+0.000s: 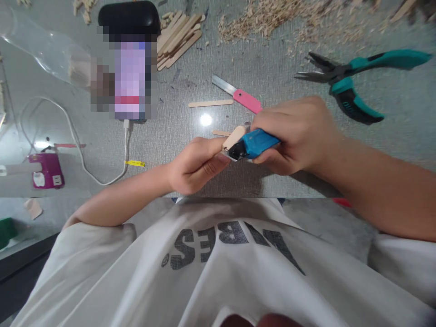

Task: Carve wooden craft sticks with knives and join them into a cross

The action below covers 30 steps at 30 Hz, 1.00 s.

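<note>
My left hand [200,165] pinches a wooden craft stick [235,137] between thumb and fingers, its rounded end pointing up and right. My right hand [293,134] is wrapped round a blue-handled cutter [260,143] with a black end. That black end meets the stick close to my left fingertips; a thin pale edge shows beneath it, and the exact contact is hidden. Just beyond my hands lie a pink-handled knife [247,100] with its blade out and another craft stick [211,104]. Part of a further stick [220,133] shows behind the held one.
Teal-handled pliers [344,75] lie at the right, jaws apart. Behind are a pile of craft sticks [180,36] and wood shavings [262,18]. At the left are a black case [129,18], a phone [131,81] on a white cable [83,168], a clear bottle [44,50] and a purple adapter [47,170].
</note>
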### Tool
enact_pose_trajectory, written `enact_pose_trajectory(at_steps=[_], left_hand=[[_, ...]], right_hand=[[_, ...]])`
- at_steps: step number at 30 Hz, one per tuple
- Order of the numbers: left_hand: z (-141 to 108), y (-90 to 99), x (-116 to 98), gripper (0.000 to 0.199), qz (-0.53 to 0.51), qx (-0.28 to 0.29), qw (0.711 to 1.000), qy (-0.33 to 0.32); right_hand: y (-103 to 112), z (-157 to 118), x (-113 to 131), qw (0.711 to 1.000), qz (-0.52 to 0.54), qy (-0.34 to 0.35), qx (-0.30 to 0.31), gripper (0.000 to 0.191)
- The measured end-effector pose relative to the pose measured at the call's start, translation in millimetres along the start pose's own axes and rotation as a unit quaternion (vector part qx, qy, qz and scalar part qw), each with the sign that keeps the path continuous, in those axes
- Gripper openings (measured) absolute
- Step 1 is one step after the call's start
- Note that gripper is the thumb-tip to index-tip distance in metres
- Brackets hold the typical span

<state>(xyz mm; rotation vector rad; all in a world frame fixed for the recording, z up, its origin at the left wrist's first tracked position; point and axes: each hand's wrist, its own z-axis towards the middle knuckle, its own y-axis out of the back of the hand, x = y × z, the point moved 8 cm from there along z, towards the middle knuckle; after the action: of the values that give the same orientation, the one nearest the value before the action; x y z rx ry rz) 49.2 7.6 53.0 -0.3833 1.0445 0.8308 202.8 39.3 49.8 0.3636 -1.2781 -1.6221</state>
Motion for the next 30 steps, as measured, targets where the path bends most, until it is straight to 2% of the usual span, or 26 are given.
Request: enact_pose_trajectory(at_steps=[3,7,12,16,20,26,30], left_hand=[[1,-0.3,-2,0.019,-0.026,-0.016,0.999,-0.010],[1,0.7,-3,0.028,-0.048,-0.039,0.998,-0.001],[-2,-0.5,1,0.028,-0.024,-0.021,0.999,0.020],[-2,-2.1,3,0.023,-0.006,-0.008,1.000,0.011],[-2,-1.6,0,0.021,0.022,-0.007,1.000,-0.015],[-2,1.0,2,0.027,0.060,-0.024,0.998,0.001],[0,1.5,1,0.031,0.000,-0.055,0.998,-0.007]], right_hand=[[1,1,-1,1.000,0.021,0.003,0.005,0.073],[1,0,-6,0.999,0.049,-0.009,0.021,0.072],[-7,-3,-14,0.997,0.032,-0.040,0.064,0.079],[-12,-4,-13,0.994,0.032,-0.057,0.087,0.083],[-10,-2,-9,0.995,0.031,-0.058,0.074,0.083],[-10,-1,-11,0.992,0.014,-0.089,0.087,0.086],[-4,0,-7,0.998,0.002,-0.041,0.050,0.081]])
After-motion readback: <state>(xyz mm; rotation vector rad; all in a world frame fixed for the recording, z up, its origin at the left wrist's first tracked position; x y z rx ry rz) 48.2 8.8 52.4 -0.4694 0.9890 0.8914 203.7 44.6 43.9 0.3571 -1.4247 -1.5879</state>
